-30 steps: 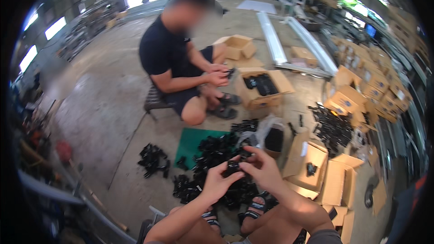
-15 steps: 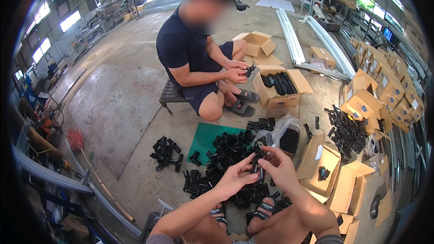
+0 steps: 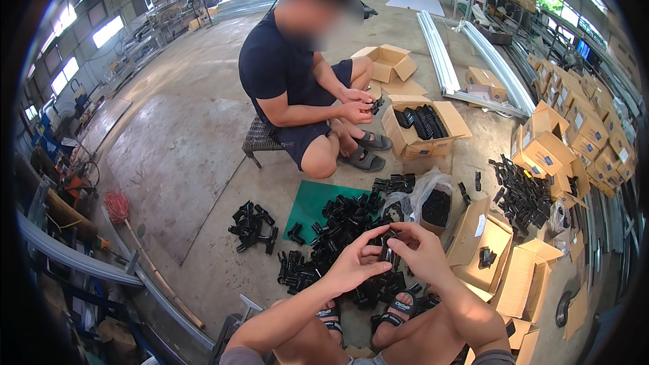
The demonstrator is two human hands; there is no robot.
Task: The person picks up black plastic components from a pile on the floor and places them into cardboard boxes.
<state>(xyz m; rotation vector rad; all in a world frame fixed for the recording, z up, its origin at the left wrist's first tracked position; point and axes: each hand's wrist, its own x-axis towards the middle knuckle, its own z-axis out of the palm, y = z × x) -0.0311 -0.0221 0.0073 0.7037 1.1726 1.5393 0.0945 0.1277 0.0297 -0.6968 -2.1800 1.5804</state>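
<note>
Grey concrete makes up the floor (image 3: pixel 209 74), on which a green sheet (image 3: pixel 307 201) is laid. Far beyond the green sheet, to its right, long pale metal profiles (image 3: pixel 438 54) are set down. Many brown cartons (image 3: pixel 585 125) are stacked well to the right of the sheet. Just beyond it, a co-worker (image 3: pixel 284 71) in dark clothes is seated on a low stool (image 3: pixel 260 136). To the right of the sheet, a carton with raised flaps (image 3: pixel 499 235) is left open, with a black piece (image 3: pixel 487 257) contained in it. Part of the sheet is covered by a heap of black parts (image 3: pixel 341 223), which is spread past its near edge; a smaller cluster (image 3: pixel 251 226) is gathered just to its left.

Toward the near right of the sheet, above the heap, the left hand (image 3: pixel 358 260) and the right hand (image 3: pixel 424 251) are brought close together. One small black part (image 3: pixel 388 249) is held between them, pinched by the thumb and fingers of each; its exact shape is partly hidden. Beyond the sheet, another small dark part (image 3: pixel 377 104) is held in the co-worker's hands.
</note>
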